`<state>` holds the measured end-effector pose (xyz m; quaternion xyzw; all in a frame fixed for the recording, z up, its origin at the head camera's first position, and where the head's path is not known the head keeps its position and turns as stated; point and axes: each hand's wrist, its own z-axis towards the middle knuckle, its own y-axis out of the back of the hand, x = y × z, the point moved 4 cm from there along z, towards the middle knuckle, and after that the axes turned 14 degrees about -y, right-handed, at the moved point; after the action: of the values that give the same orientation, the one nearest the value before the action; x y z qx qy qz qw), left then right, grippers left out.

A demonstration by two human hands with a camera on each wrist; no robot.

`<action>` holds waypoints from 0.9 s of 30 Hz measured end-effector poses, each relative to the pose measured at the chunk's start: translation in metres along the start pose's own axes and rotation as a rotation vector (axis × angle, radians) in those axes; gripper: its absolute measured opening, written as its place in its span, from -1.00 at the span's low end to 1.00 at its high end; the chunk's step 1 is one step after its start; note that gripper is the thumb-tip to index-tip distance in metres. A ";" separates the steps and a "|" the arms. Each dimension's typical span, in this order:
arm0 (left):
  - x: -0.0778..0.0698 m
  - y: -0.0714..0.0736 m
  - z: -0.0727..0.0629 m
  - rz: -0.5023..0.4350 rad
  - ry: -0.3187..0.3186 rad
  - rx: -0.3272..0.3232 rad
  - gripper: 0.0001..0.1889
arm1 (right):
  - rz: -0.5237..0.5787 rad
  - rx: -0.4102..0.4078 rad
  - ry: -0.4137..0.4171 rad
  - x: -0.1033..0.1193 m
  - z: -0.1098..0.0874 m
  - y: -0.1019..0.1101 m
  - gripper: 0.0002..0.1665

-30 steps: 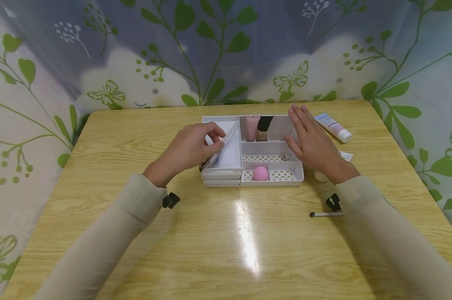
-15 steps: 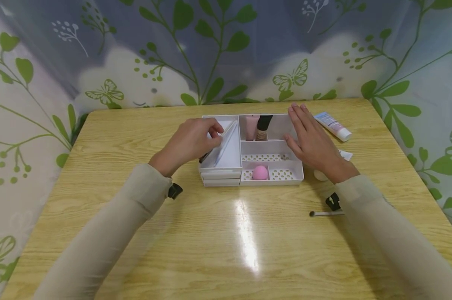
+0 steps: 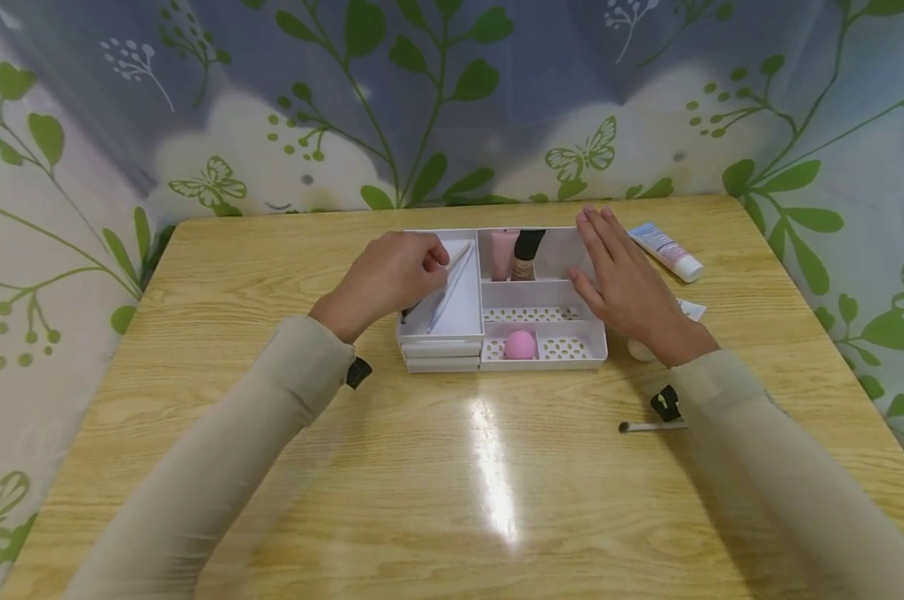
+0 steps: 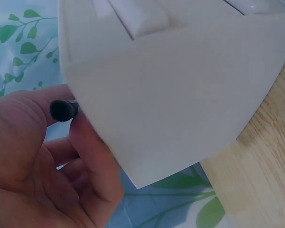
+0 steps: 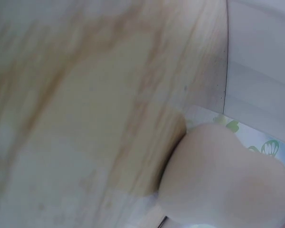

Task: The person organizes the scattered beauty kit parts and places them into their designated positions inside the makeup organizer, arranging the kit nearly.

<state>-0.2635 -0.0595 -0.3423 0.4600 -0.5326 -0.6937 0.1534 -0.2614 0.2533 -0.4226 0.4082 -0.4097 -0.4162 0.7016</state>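
A white makeup organizer (image 3: 543, 367) stands mid-table. Over its left tray, my left hand (image 3: 392, 271) pinches a slim makeup brush between thumb and fingers; its dark bristles (image 4: 62, 110) stick out beside the organizer's outer wall in the left wrist view. A second thin white stick (image 3: 450, 289) lies slanted in that tray. My right hand (image 3: 627, 283) rests on the organizer's right side with straight fingers. A pink tube (image 3: 503, 255) and a black-capped bottle (image 3: 525, 255) stand in the back compartment, a pink ball-shaped sponge (image 3: 520, 345) in a front one.
Right of the organizer lie a blue-and-white tube (image 3: 666, 252) and a small white tube (image 3: 691, 310), partly behind the right hand. A cream rounded object (image 5: 218, 175) sits beneath the right wrist. Nearer, another brush (image 3: 650, 427) lies on the wooden table (image 3: 392, 483).
My left hand has shifted slightly right and away from me over the tray, the brush still pinched. The thin white stick now shows apart from the held brush. My right hand stays put.
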 end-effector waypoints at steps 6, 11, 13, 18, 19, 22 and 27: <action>0.000 -0.002 0.003 0.027 0.019 0.003 -0.71 | 0.009 -0.012 0.009 -0.001 0.000 -0.001 -0.11; 0.002 -0.001 0.001 0.025 0.014 -0.023 -0.72 | 0.005 -0.004 0.002 0.000 0.000 0.000 -0.11; 0.003 0.001 -0.001 0.025 0.008 -0.045 -0.72 | 0.004 -0.001 0.000 0.000 0.000 0.001 -0.11; 0.005 0.006 -0.004 0.032 -0.011 -0.098 -0.73 | 0.002 -0.001 0.005 0.001 0.000 0.001 -0.11; 0.006 0.007 -0.005 0.035 -0.015 -0.104 -0.73 | 0.002 0.000 0.004 0.001 0.000 0.001 -0.11; 0.008 0.009 -0.006 0.054 -0.022 -0.129 -0.73 | 0.005 0.006 0.000 0.002 0.001 0.001 -0.12; 0.011 0.009 -0.007 0.090 -0.040 -0.166 -0.73 | 0.013 0.002 0.003 0.001 0.001 0.001 -0.12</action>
<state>-0.2664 -0.0748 -0.3397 0.4074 -0.4964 -0.7368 0.2116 -0.2613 0.2523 -0.4215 0.4066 -0.4119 -0.4106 0.7046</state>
